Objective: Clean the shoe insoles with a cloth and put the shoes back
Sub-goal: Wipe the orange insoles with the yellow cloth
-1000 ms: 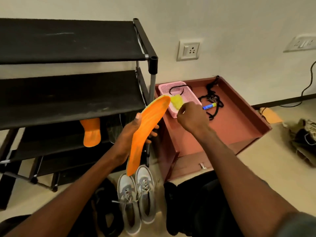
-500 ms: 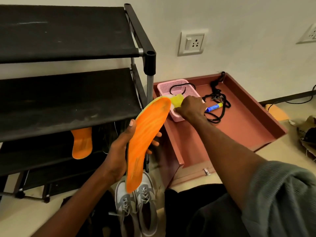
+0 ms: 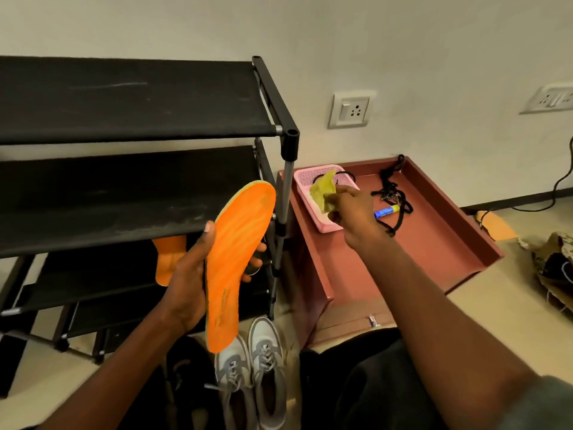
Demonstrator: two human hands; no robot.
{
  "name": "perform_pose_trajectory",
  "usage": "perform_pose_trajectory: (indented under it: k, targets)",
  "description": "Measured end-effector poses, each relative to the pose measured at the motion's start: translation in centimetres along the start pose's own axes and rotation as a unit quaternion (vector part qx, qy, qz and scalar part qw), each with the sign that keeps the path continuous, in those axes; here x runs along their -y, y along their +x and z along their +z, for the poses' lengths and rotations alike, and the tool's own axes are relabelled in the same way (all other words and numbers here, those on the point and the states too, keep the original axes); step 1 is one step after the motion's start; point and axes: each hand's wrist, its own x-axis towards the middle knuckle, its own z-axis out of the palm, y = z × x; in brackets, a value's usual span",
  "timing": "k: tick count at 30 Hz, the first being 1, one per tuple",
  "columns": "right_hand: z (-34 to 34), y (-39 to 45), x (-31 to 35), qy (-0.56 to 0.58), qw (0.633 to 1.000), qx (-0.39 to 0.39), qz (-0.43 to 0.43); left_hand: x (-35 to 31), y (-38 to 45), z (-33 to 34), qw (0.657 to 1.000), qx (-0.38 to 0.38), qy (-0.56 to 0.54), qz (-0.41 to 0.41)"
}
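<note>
My left hand [image 3: 189, 274] grips an orange insole [image 3: 235, 259] by its middle, holding it tilted in front of the shoe rack. My right hand [image 3: 353, 212] pinches a yellow-green cloth [image 3: 322, 192] just above the pink basket [image 3: 313, 209]. A second orange insole [image 3: 167, 259] lies on a lower rack shelf behind my left hand. A pair of grey-and-white sneakers [image 3: 251, 373] stands on the floor below the held insole.
The black shoe rack [image 3: 124, 125] fills the left. A reddish-brown low cabinet [image 3: 434, 225] on the right carries the basket, a blue marker [image 3: 386, 211] and black cords [image 3: 393, 193]. A dark shoe [image 3: 183, 383] lies left of the sneakers. A bag [image 3: 555, 268] sits at far right.
My right hand has lifted the yellow-green cloth up out of the pink basket. My left hand keeps holding the insole in about the same place.
</note>
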Motion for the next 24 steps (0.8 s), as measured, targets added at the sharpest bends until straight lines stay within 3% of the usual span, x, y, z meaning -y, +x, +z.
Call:
perform_pose_trajectory:
  k: [3,7,12,17,21,24]
  targets:
    - [0.5,-5.4,0.1,0.102,0.989,0.082,0.073,-1.4,-2.5,-0.8,0.999,-0.025,-0.030,0.012]
    - [1.6,-12.6,-1.8,0.214,0.942,0.178,0.187,-2.6,-6.2,-1.7,0.996,-0.063,-0.053,-0.017]
    - [4.9,-16.7,-3.7,0.235,0.894,0.272,0.268,-2.4,-9.5,-3.7,0.986,-0.109,-0.110,-0.069]
    - [8.5,-18.1,-4.1,0.133,0.924,0.324,0.153,-2.7,-8.2,-5.5,0.981,-0.127,-0.118,-0.081]
    - [10.9,-18.4,-4.7,0.079,0.964,0.253,-0.011,-2.5,-5.8,-6.4,0.986,-0.126,-0.086,-0.066]
    - [12.3,-18.4,-4.9,0.068,0.966,0.243,-0.056,-2.3,-4.7,-6.4,0.992,-0.112,-0.041,-0.029]
